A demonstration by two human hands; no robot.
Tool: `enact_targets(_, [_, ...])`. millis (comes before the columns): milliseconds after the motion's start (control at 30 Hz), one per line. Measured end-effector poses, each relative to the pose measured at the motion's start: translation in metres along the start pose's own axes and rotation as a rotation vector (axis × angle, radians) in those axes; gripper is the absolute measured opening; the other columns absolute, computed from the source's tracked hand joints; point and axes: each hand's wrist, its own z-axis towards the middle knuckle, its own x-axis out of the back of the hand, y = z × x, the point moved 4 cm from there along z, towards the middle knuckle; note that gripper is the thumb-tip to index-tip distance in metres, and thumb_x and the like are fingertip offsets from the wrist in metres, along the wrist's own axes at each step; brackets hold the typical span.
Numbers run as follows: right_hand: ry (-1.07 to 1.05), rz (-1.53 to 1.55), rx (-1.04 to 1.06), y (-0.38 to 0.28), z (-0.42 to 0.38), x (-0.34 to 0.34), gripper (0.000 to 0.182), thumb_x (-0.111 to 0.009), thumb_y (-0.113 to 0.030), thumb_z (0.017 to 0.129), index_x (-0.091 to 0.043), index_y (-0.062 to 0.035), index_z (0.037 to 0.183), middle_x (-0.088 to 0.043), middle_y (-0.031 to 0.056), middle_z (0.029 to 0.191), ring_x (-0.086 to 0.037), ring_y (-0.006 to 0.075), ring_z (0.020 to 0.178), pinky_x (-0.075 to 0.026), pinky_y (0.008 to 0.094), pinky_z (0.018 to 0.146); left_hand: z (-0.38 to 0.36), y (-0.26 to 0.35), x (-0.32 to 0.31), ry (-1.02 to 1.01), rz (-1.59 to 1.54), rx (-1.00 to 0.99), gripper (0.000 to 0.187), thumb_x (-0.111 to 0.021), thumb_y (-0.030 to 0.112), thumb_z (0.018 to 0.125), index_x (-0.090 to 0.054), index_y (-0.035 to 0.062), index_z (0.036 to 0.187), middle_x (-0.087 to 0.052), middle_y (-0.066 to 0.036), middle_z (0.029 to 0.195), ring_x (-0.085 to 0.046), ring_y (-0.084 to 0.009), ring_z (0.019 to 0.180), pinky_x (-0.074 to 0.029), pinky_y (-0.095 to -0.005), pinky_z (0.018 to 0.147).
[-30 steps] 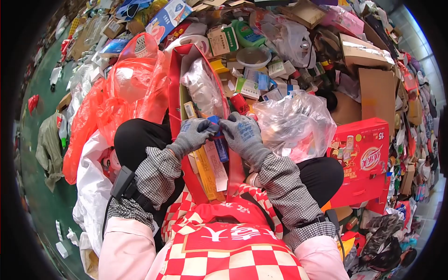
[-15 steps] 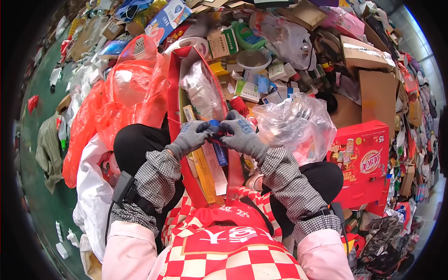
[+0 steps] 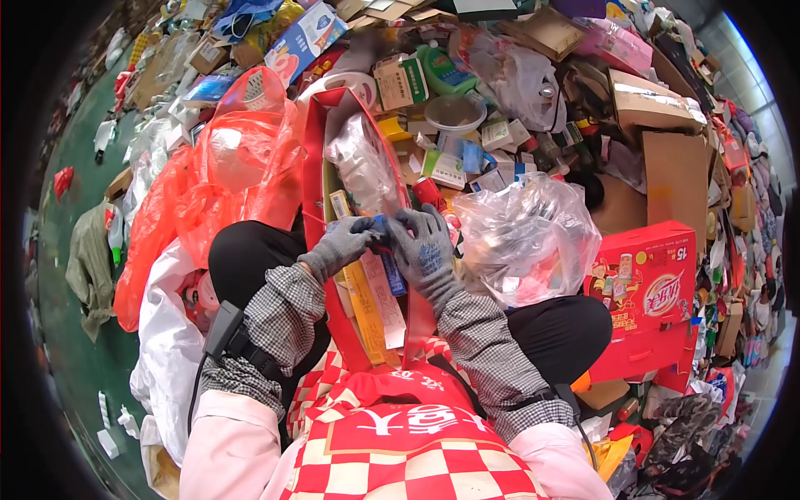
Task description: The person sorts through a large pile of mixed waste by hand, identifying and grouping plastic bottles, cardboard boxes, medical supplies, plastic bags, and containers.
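Both hands wear grey knit gloves and meet over a long red carton (image 3: 312, 179) standing open between my knees. My left hand (image 3: 342, 244) and my right hand (image 3: 423, 246) pinch a small blue box (image 3: 382, 226) between their fingertips. Under the hands, flattened packets stand on end in the carton: a yellow box (image 3: 363, 305) and a pale pink one (image 3: 387, 300). A crumpled clear wrapper (image 3: 360, 162) fills the carton's far end.
A clear plastic bag (image 3: 525, 237) bulges to the right of my hands, with a red printed carton (image 3: 648, 287) beyond it. An orange plastic bag (image 3: 217, 179) lies at the left. A heap of boxes, cardboard and bottles spreads behind. The green floor (image 3: 62, 333) shows far left.
My right hand has turned, its fingers now spread upward over the blue box. My right forearm has swung inward. The left hand stays put.
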Motion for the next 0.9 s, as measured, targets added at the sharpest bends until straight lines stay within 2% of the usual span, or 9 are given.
enact_targets(67, [0.056, -0.045, 0.092, -0.001, -0.005, 0.0, 0.037, -0.063, -0.014, 0.068, -0.06, -0.0136, 0.105, -0.054, 0.0069, 0.104, -0.052, 0.0278, 0.095, -0.036, 0.0453, 0.092, -0.017, 0.034, -0.006, -0.035, -0.042, 0.117, 0.022, -0.06, 0.021, 0.085, -0.059, 0.0022, 0.096, -0.056, 0.001, 0.083, -0.05, -0.0065, 0.071, -0.042, -0.021, 0.064])
enact_targets(167, [0.175, 0.044, -0.043, -0.011, 0.004, 0.017, 0.031, -0.062, -0.01, 0.067, -0.062, -0.0109, 0.098, -0.058, 0.0039, 0.099, -0.053, 0.025, 0.095, -0.038, 0.044, 0.089, 0.007, -0.001, -0.006, -0.081, -0.122, -0.132, 0.032, -0.058, 0.031, 0.087, -0.058, 0.002, 0.101, -0.057, -0.001, 0.09, -0.053, -0.0106, 0.081, -0.044, -0.0269, 0.074])
enact_targets(300, [0.196, 0.268, -0.21, -0.005, 0.001, 0.025, 0.022, -0.059, -0.007, 0.073, -0.061, -0.0096, 0.096, -0.061, 0.0061, 0.092, -0.057, 0.0237, 0.084, -0.043, 0.0372, 0.082, -0.001, 0.025, -0.002, 0.139, 0.705, -0.45, 0.039, -0.046, 0.036, 0.093, -0.057, 0.0027, 0.109, -0.059, -0.004, 0.106, -0.055, -0.0184, 0.099, -0.044, -0.0327, 0.087])
enact_targets(400, [0.168, 1.017, -0.765, 0.0, -0.015, 0.026, 0.015, -0.053, -0.004, 0.085, -0.058, -0.0033, 0.099, -0.062, 0.006, 0.086, -0.057, 0.0113, 0.071, -0.046, 0.0231, 0.069, -0.016, 0.039, 0.005, 0.295, -0.396, -0.3, 0.045, -0.05, 0.036, 0.09, -0.047, 0.005, 0.123, -0.056, -0.015, 0.108, -0.057, -0.0311, 0.096, -0.045, -0.0398, 0.085])
enact_targets(467, [0.352, 1.275, -0.77, 0.01, -0.019, 0.029, 0.014, -0.05, -0.002, 0.087, -0.057, -0.0008, 0.099, -0.061, 0.0049, 0.086, -0.055, 0.007, 0.07, -0.045, 0.0198, 0.066, -0.027, 0.036, 0.047, 0.747, -0.573, -0.462, 0.056, -0.05, 0.041, 0.089, -0.037, 0.0061, 0.131, -0.052, -0.019, 0.116, -0.051, -0.0393, 0.105, -0.039, -0.044, 0.093])
enact_targets(567, [0.308, 1.284, -0.708, -0.018, -0.004, 0.029, 0.012, -0.05, -0.001, 0.087, -0.057, -0.0009, 0.097, -0.061, 0.0044, 0.088, -0.055, 0.0079, 0.069, -0.046, 0.0206, 0.066, -0.031, 0.028, 0.066, 1.421, 0.447, -0.209, 0.07, -0.046, 0.054, 0.086, -0.033, 0.0041, 0.133, -0.044, -0.021, 0.128, -0.044, -0.0383, 0.117, -0.032, -0.0438, 0.1])
enact_targets(667, [0.171, 1.185, -0.473, -0.072, 0.026, 0.033, 0.013, -0.053, -0.006, 0.086, -0.057, -0.0049, 0.099, -0.06, 0.0033, 0.084, -0.057, 0.0134, 0.073, -0.045, 0.0257, 0.066, 0.0, -0.017, 0.073, 1.036, 0.115, 0.289, 0.086, -0.041, 0.068, 0.08, -0.03, 0.0027, 0.135, -0.034, -0.023, 0.137, -0.036, -0.039, 0.125, -0.025, -0.0432, 0.105])
enact_targets(733, [0.166, 0.633, 0.048, -0.127, 0.043, 0.048, 0.019, -0.055, -0.005, 0.079, -0.057, -0.0066, 0.098, -0.06, 0.0057, 0.086, -0.058, 0.0231, 0.083, -0.044, 0.0349, 0.077, -0.001, -0.026, 0.08, 0.94, 0.023, 0.261, 0.091, -0.037, 0.072, 0.076, -0.029, 0.0038, 0.136, -0.037, -0.023, 0.135, -0.035, -0.038, 0.125, -0.029, -0.0435, 0.102])
enact_targets(900, [-0.08, 0.617, 0.232, -0.144, 0.024, 0.028, 0.032, -0.063, -0.012, 0.072, -0.057, -0.0103, 0.104, -0.058, 0.0085, 0.101, -0.053, 0.0268, 0.099, -0.037, 0.0413, 0.092, -0.004, -0.048, 0.088, 0.653, 0.039, -0.016, 0.07, -0.052, 0.051, 0.082, -0.037, 0.0054, 0.132, -0.048, -0.017, 0.126, -0.046, -0.0301, 0.116, -0.039, -0.0411, 0.094])
